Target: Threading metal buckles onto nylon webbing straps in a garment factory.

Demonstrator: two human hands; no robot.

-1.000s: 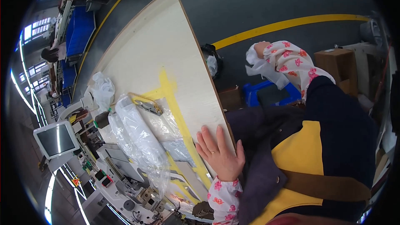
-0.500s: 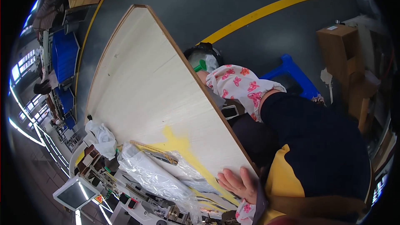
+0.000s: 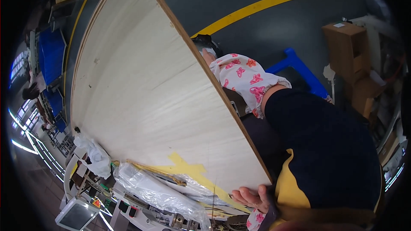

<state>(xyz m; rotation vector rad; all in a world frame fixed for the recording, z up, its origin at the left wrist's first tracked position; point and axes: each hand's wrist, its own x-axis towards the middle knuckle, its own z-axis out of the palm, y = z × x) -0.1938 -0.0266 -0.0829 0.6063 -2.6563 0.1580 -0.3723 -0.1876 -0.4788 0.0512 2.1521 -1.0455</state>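
Observation:
My left hand (image 3: 253, 199) rests at the near end of a pale wooden tabletop (image 3: 150, 85), fingers slightly apart on the surface, nothing visible in them. My right arm, in a white cuff with pink butterflies (image 3: 246, 77), reaches down past the table's brown edge. The right hand (image 3: 208, 56) is over a dark bin (image 3: 209, 42) with whitish plastic in it. The table edge partly hides this hand, and its fingers do not show clearly. Near my left hand, yellow tape (image 3: 188, 165) and a clear plastic-wrapped bundle (image 3: 150, 190) lie on the table.
A white plastic bag (image 3: 95, 156) hangs at the table's left side, near a white machine (image 3: 137, 216) and a screen (image 3: 77, 214). On the floor are a blue plastic frame (image 3: 299, 68), cardboard boxes (image 3: 349, 51) and a yellow line (image 3: 265, 7). Blue-covered carts (image 3: 50, 57) stand farther left.
The green object that was by my right hand at the bin no longer shows. That hand has shifted slightly up and left; the view has shifted, and my left hand stays at the table's edge.

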